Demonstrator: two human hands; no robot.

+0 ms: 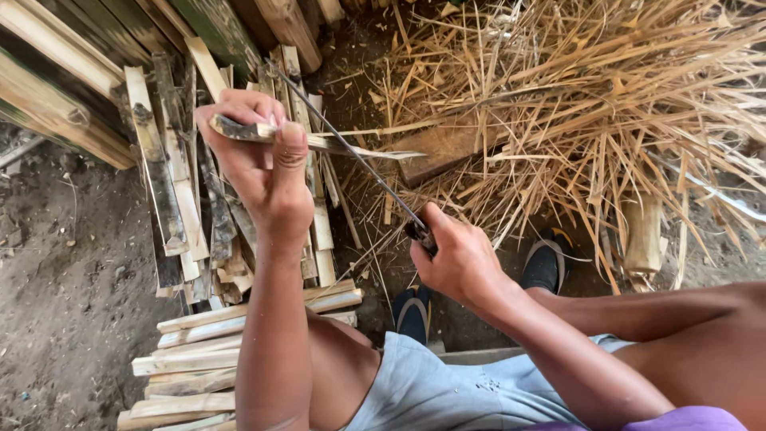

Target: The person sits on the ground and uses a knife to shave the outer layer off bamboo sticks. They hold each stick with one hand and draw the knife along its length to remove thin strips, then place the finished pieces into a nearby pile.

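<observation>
My left hand grips a short flat bamboo slat, held level with its pointed end to the right. My right hand is closed on the dark handle of a long thin-bladed knife. The blade runs up and left from that hand and crosses the slat close to my left thumb. Both hands are raised above the ground, over my knees.
Split bamboo pieces lie stacked below my left hand, with more slats near my left knee. A big heap of straw-coloured shavings fills the right. A wooden block sits among them. Dark sandals show below.
</observation>
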